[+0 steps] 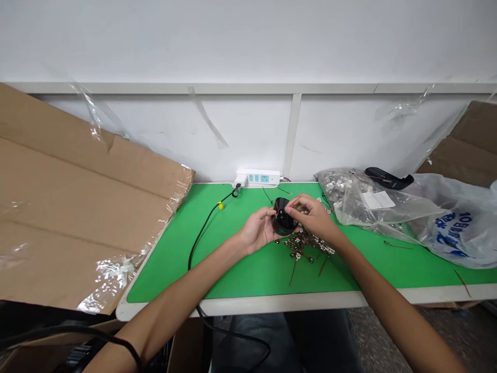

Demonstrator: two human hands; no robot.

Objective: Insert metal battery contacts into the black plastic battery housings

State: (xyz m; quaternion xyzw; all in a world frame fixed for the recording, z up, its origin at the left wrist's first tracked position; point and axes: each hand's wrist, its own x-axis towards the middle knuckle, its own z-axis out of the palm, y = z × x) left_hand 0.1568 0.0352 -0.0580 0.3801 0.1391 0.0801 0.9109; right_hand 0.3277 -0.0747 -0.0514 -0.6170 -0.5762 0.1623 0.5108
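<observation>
**A black drum (284, 221) held above a green mat (233, 274)**

Both forearms reach in from the bottom corners, bare and angled toward the middle. The left hand (258, 230) lies palm up, its fingers together and curled around the drum's near side. The right hand (312, 215) comes over from the other side, with its thumb and forefinger pinched together at the drum's top. A thin red wire (278, 208) shows there, but the hands hide most of the top, so what the fingertips grip is too small to make out.

Just below and beyond the hands lies a tangled pile of metal terminals (301, 243) with brown wires, its far part hidden behind the right hand. The mat's near edge runs along a white table edge (272, 305). To the left, the mat reaches a cardboard sheet (77, 191) wrapped in plastic, and a black cable (202, 233) with a yellow tag (220, 205) curves across it. At the far edge, a white power strip (258, 177) sits against the wall. To the right lie a clear bag of parts (361, 199) with a paper label (378, 200) and a printed plastic bag (458, 228), cut off by the frame.
</observation>
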